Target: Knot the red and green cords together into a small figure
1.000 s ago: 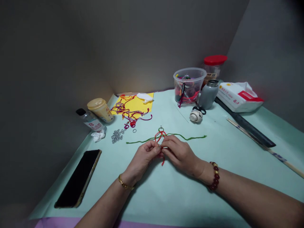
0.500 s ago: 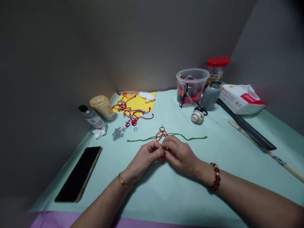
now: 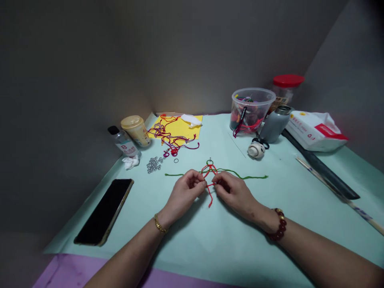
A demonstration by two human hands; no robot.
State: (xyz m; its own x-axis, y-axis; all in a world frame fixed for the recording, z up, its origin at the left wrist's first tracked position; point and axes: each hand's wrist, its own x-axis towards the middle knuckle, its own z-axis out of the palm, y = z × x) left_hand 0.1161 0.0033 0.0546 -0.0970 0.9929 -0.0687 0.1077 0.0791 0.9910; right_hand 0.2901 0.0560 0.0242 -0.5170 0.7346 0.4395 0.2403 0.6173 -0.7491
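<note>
A red cord (image 3: 209, 176) is knotted around a small ring and crossed with a green cord (image 3: 249, 176) that lies stretched left to right on the pale green mat (image 3: 210, 240). My left hand (image 3: 183, 194) pinches the red cord from the left. From the right, my right hand (image 3: 234, 193) pinches the same cord, fingertips almost touching the left hand's. A loose red end hangs down between them.
A black phone (image 3: 105, 211) lies at the left. Behind it are a small bottle (image 3: 123, 142), a yellow cup (image 3: 136, 130), metal rings (image 3: 153, 164) and tangled cords on yellow paper (image 3: 174, 132). A clear tub (image 3: 252, 108), grey flask (image 3: 274, 124), red-lidded jar (image 3: 286, 86), tissue pack (image 3: 316, 130) and sticks (image 3: 336, 188) stand at the right.
My two hands have drawn slightly apart, and more of the hanging red end shows between them. The camera has shifted a little.
</note>
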